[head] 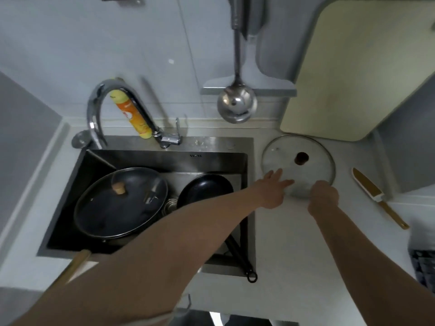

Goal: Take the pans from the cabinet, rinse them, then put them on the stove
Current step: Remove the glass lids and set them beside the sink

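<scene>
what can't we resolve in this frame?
- Right hand: fingers curl away from the head camera, so grip on the glass lid is unclear.
- Small pan: near part covered by the left forearm.
- Stove: out of frame.
- Dark object at right: cut by the edge.
- Bottle label: blurred.

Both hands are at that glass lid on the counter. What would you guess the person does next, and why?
Probably let go of the glass lid and reach back to the sink: it already lies flat, and both pans, the lidded pan and the small pan, sit unrinsed-looking under a dry faucet.
</scene>
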Motion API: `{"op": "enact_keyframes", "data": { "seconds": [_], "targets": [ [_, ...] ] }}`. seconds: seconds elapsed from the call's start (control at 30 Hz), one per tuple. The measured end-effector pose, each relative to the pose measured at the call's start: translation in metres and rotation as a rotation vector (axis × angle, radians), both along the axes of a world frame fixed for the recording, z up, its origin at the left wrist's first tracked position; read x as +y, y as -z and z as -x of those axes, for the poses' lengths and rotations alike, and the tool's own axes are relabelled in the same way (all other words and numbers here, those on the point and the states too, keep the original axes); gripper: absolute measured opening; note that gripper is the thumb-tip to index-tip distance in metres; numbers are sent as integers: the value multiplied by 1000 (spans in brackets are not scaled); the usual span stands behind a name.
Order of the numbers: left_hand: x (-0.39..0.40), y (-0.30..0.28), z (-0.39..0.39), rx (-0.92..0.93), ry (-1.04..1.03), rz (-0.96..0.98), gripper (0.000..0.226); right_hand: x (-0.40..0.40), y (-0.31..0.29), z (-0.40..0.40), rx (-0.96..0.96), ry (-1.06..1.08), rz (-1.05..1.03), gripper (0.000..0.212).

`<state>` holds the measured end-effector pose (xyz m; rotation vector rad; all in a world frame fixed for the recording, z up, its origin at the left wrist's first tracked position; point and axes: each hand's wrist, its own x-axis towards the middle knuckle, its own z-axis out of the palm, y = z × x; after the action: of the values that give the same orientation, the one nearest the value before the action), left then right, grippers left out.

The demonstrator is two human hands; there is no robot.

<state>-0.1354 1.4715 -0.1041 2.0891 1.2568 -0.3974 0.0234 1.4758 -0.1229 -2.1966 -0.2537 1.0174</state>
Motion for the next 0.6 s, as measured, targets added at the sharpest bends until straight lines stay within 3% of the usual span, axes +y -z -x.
{"op": "enact_keyframes", "data": {
  "seconds": [0.03,0.13,0.27,0.4,0.6],
  "targets": [
    [-2,-3,13,-18,-20,-17,62,4,-9,3,70,69,-42,51],
    [-10,-12,78,-44,-110,-95,59,-4,-38,58,39,-48,-185,57],
    [-31,-27,206,-16,-451,-135,52,-11,-68,177,-36,-297,-438,36],
    [-62,-19,351,79,-843,-59,42,-23,-70,296,-27,-781,-357,32],
    [-143,-41,490,-65,-1369,-38,28,-39,-31,436,-34,-1413,-201,31]
  ]
}}
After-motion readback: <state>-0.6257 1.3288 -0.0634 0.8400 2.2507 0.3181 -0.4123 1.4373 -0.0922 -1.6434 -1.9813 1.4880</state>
